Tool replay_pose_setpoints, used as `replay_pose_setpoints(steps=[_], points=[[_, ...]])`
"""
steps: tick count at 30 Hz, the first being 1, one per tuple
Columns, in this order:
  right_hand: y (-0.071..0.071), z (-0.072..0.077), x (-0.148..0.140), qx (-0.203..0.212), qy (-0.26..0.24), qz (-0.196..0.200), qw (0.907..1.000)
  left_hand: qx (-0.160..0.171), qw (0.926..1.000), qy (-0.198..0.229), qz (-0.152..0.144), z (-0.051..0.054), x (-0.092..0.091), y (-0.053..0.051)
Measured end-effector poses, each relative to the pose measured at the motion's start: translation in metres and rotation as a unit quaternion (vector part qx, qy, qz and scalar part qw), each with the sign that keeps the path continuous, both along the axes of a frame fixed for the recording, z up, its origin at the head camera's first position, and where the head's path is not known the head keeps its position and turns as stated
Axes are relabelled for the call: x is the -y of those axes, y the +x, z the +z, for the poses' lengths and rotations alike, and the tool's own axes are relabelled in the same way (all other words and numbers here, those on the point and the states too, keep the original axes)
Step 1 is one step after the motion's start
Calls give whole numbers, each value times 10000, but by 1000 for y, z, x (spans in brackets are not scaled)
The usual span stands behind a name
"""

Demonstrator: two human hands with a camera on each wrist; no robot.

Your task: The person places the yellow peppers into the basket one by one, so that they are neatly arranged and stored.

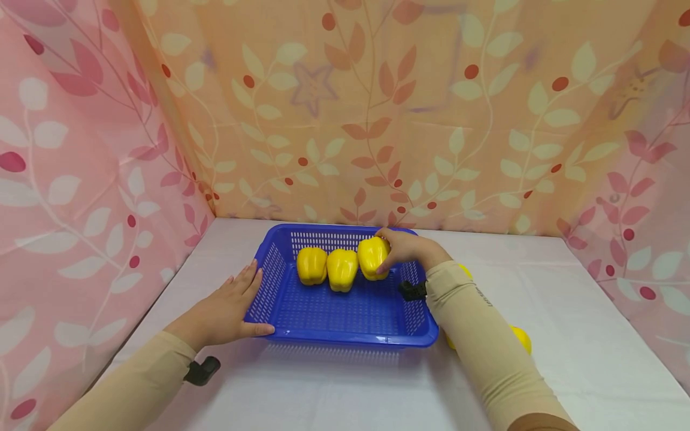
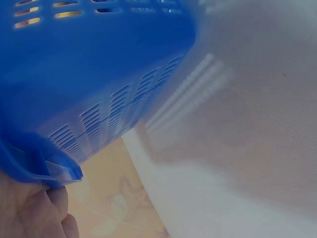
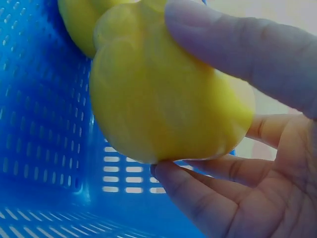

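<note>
The right hand grips a pepper between thumb and fingers inside the basket, near its far right corner. That pepper lies on the hand's left side, just right of the middle pepper, with the left pepper beyond; whether it touches bottom cannot be told. The left hand, farther off, rests straight-fingered on the basket's left rim.
</note>
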State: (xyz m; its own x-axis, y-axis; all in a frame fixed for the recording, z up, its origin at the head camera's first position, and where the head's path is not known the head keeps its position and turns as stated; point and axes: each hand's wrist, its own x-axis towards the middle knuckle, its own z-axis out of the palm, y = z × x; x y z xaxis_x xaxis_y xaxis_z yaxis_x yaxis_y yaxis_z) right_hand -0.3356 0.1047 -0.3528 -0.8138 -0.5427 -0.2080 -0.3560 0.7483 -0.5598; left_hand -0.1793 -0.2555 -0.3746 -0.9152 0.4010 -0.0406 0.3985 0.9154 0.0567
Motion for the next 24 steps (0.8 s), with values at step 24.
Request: replay_pose_setpoints(steps=[24], points=[[-1,-17,16,65,618,-14,9981,77,10000,18,25,1,0,0]])
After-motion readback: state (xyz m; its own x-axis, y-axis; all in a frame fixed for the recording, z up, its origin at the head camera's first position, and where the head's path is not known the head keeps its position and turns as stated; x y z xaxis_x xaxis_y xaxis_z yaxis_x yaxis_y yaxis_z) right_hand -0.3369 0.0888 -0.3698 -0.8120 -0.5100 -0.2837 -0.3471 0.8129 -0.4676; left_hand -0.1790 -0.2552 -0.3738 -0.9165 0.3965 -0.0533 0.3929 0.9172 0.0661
